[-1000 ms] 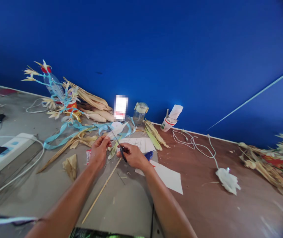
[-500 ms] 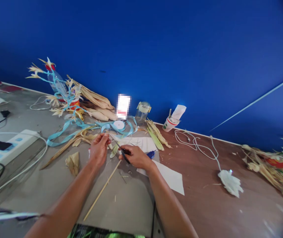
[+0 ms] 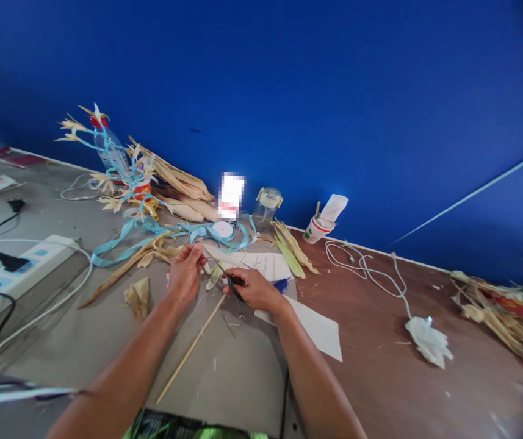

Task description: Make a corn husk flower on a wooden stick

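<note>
My right hand (image 3: 256,288) is closed round the dark handles of a pair of scissors (image 3: 230,280), whose blades point up and left toward my other hand. My left hand (image 3: 188,268) is pinched at the fingertips beside the scissor tips; what sits in the pinch is too small to make out. Just past the hands, a white sheet (image 3: 270,263) carries several thin dark wires. A pale green husk piece (image 3: 214,277) lies between the hands. Below them a thin wooden stick (image 3: 190,352) rests on the table.
Light blue ribbon (image 3: 124,241) and dried corn husks (image 3: 181,183) lie behind my left hand. Along the wall stand a lit phone (image 3: 232,196), a clear jar (image 3: 266,206) and a white cup (image 3: 317,230). A power strip (image 3: 36,262) with cords is at the left, a white cable (image 3: 362,262) at the right.
The whole view has shifted slightly, so things appear a little further right. Both hands keep nearly the same pose, with the scissors still in my right hand.
</note>
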Motion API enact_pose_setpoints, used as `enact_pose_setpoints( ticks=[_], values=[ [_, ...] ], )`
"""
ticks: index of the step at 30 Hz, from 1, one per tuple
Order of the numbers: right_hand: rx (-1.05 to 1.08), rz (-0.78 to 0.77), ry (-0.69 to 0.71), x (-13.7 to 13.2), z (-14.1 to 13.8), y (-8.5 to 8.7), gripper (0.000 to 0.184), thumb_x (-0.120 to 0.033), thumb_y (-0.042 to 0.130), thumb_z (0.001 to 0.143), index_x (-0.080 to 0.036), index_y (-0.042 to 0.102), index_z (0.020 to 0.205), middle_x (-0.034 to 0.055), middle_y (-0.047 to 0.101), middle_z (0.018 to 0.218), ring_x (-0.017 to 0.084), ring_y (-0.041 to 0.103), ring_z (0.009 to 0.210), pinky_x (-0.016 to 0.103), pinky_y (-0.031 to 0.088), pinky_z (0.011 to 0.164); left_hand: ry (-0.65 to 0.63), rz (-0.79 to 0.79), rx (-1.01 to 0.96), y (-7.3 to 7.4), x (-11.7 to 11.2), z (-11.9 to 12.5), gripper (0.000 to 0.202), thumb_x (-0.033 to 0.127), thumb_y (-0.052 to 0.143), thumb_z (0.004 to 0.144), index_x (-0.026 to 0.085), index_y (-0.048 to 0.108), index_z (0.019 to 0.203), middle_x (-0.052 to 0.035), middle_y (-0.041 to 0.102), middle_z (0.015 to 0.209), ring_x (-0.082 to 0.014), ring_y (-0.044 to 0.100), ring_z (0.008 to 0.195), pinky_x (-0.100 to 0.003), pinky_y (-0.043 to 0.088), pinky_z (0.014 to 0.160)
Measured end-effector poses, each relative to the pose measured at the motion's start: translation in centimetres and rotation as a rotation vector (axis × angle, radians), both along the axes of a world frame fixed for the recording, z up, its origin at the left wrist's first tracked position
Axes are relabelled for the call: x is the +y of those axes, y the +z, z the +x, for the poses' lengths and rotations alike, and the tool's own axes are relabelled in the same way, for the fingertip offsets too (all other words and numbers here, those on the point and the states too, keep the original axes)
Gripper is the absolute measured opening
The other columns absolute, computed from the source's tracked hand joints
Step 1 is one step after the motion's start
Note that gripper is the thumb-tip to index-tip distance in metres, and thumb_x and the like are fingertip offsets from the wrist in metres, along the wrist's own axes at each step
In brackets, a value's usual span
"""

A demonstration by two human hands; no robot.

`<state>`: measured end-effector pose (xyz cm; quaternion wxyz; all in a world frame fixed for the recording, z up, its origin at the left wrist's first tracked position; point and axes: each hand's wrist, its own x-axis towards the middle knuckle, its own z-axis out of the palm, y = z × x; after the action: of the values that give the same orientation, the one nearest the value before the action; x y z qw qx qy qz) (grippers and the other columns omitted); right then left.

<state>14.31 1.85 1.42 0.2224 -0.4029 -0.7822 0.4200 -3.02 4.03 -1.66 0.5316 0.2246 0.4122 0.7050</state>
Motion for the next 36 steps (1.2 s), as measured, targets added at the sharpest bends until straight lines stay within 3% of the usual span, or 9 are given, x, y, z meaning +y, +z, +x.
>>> enact_pose_setpoints(
  ticks=[15, 27, 31, 34, 36],
  values=[
    [0.04, -0.016, -0.04, 0.4, 0.1, -1.0, 0.019, -0.03, 0.059, 0.079, -0.019, 0.07, 0.09, -0.0011, 0.066, 0.08, 0.016, 0.057, 0.075, 0.024, 0.042, 0.067, -0.12, 0.041, -0.072, 0.7, -0.3, -0.1, 0.026, 0.029, 0.083, 0.057, 0.016, 0.061, 0.063, 0.0047, 0.053, 0.059, -0.0056, 0.046, 0.05, -0.022, 0.045, 0.055],
    [0.043, -0.116, -0.128, 0.4, 0.8, -0.1, 0.031, -0.032, 0.064, 0.076, -0.017, 0.068, 0.103, 0.0017, 0.068, 0.078, 0.014, 0.058, 0.067, 0.025, 0.044, 0.065, -0.152, 0.043, -0.053, 0.8, -0.5, 0.0, 0.02, 0.025, 0.08, 0.061, 0.016, 0.063, 0.068, 0.0042, 0.056, 0.06, -0.0055, 0.05, 0.053, -0.018, 0.043, 0.054],
    [-0.06, -0.029, -0.312, 0.7, 1.4, 0.0, 0.038, -0.039, 0.063, 0.078, -0.018, 0.063, 0.109, 0.0035, 0.069, 0.085, 0.017, 0.061, 0.074, 0.026, 0.044, 0.068, -0.192, 0.053, -0.055, 0.6, -0.5, 0.0, 0.018, 0.024, 0.078, 0.063, 0.015, 0.063, 0.069, 0.0033, 0.058, 0.062, -0.0058, 0.051, 0.054, -0.017, 0.042, 0.053],
    [-0.245, 0.061, -0.501, 0.8, 1.4, 0.3, 0.052, -0.039, 0.062, 0.08, -0.018, 0.052, 0.127, 0.0066, 0.069, 0.094, 0.021, 0.063, 0.087, 0.029, 0.044, 0.076, -0.222, 0.065, -0.049, 0.4, -0.5, 0.1, 0.018, 0.023, 0.078, 0.064, 0.015, 0.063, 0.068, 0.0025, 0.059, 0.065, -0.006, 0.051, 0.054, -0.017, 0.042, 0.052],
    [-0.396, 0.098, -0.543, 0.8, 1.3, 0.5, 0.053, -0.035, 0.059, 0.082, -0.017, 0.047, 0.131, 0.0089, 0.069, 0.099, 0.023, 0.063, 0.093, 0.031, 0.044, 0.079, -0.239, 0.052, -0.047, 0.3, -0.5, 0.4, 0.018, 0.023, 0.078, 0.063, 0.015, 0.063, 0.068, 0.0023, 0.059, 0.065, -0.0061, 0.051, 0.053, -0.018, 0.042, 0.051]
  ],
)
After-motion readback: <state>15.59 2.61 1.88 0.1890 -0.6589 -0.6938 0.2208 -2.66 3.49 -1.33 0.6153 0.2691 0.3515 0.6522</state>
